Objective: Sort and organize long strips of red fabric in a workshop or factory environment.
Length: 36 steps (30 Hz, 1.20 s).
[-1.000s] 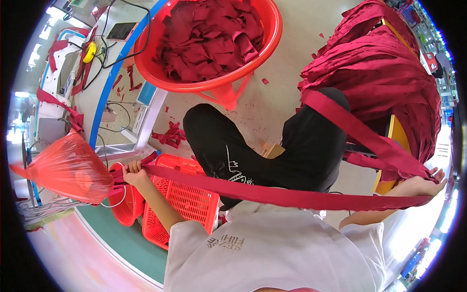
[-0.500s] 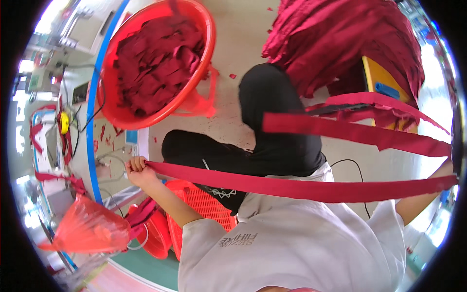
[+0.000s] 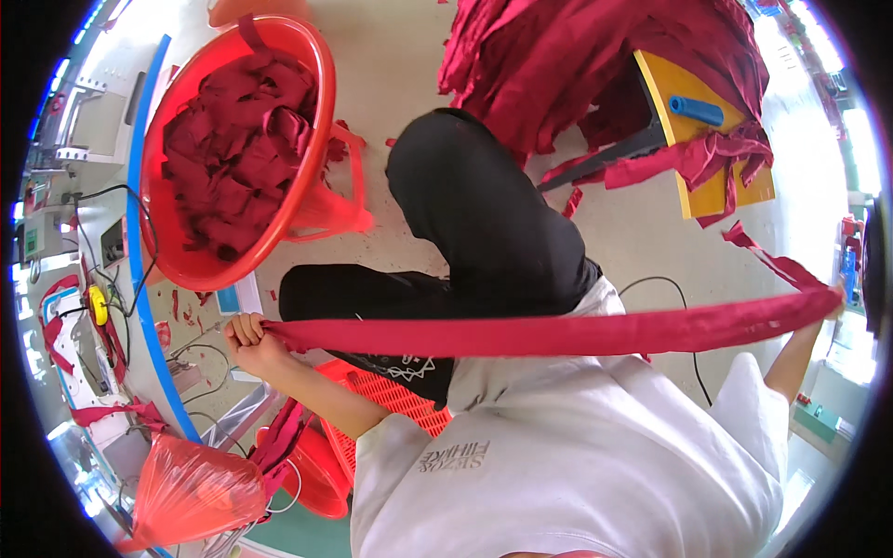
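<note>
Left hand (image 3: 249, 340), fingers curled closed, grips one end of a long, flat, dark-red fabric strip (image 3: 539, 336). Right hand (image 3: 840, 298), mostly hidden at the far end: closure cannot be determined. Strip's long axis spans left to right between the hands, crossing over black fabric trousers (image 3: 465, 209).

Bright, cool light overexposes the floor (image 3: 805, 158) toward the right rim, evenly lights the dark-red fabric strip (image 3: 549, 336) and leaves folds in the black trousers (image 3: 484, 219) faint, while the fisheye bows the surface's blue edging (image 3: 153, 325) and soft, colour-fringed margins drop into black.
</note>
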{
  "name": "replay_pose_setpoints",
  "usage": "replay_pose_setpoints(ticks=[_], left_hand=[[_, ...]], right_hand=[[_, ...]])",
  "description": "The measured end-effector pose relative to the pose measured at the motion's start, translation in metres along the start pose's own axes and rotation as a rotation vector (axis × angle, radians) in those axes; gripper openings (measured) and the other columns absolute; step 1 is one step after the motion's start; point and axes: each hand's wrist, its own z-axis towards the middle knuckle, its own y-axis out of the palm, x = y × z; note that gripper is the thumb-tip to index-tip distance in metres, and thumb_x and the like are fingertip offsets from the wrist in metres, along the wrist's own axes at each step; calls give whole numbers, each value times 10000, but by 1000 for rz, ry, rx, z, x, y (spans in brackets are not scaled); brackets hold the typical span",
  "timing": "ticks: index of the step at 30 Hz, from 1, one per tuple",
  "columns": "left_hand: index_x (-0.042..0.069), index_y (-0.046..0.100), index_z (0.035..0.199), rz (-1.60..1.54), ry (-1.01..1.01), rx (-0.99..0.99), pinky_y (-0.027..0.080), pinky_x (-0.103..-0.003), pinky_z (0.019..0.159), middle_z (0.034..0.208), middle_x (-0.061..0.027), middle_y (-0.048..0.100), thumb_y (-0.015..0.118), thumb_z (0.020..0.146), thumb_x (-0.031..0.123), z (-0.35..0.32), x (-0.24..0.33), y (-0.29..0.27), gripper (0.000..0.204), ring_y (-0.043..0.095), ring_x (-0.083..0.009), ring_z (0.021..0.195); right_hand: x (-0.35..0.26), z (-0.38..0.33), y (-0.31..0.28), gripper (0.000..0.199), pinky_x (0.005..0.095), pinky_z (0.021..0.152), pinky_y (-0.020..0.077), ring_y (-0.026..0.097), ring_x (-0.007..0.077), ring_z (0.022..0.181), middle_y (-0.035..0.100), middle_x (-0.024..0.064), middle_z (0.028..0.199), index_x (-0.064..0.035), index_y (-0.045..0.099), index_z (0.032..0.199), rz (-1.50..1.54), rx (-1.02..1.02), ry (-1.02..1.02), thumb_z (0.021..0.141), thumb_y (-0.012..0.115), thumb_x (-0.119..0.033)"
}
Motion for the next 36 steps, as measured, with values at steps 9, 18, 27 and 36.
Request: replay_pose_setpoints(ticks=[9, 18, 27, 36], left_hand=[[124, 416, 716, 209, -232, -116, 191, -265, 439, 525, 29, 261, 456, 1001, 233, -67, -123, 93, 307, 198, -87, 438], [130, 475, 733, 239, -445, -21, 213, -252, 429, 507, 46, 279, 444, 994, 316, -50, -177, 55, 322, 234, -85, 411], [138, 516, 747, 383, -393, -65, 225, -268, 428, 508, 42, 318, 439, 991, 345, -44, -192, 39, 329, 279, -97, 430], [113, 516, 751, 573, -290, 36, 218, -253, 427, 498, 45, 289, 432, 1001, 331, -54, -180, 32, 342, 268, -88, 419]], right_hand=[[-209, -95, -20, 540, 390, 948, 400, 535, 199, 1103, 600, 17, 1226, -186, 547, 1325, 383, -1348, 640, 860, 620, -451], [-668, -15, -54, 468, 302, 1021, 413, 569, 159, 1167, 572, 63, 1290, -102, 526, 1341, 668, -1012, -476, 970, 541, -386], [-1054, -300, -79, 188, 450, 792, 502, 630, 368, 913, 667, 157, 999, -42, 603, 1010, 1235, -537, -1675, 923, 510, -179], [-1089, -398, -74, 406, 486, 826, 519, 668, 362, 916, 692, 195, 959, -164, 595, 1251, 788, -1027, -1636, 867, 566, -289]])
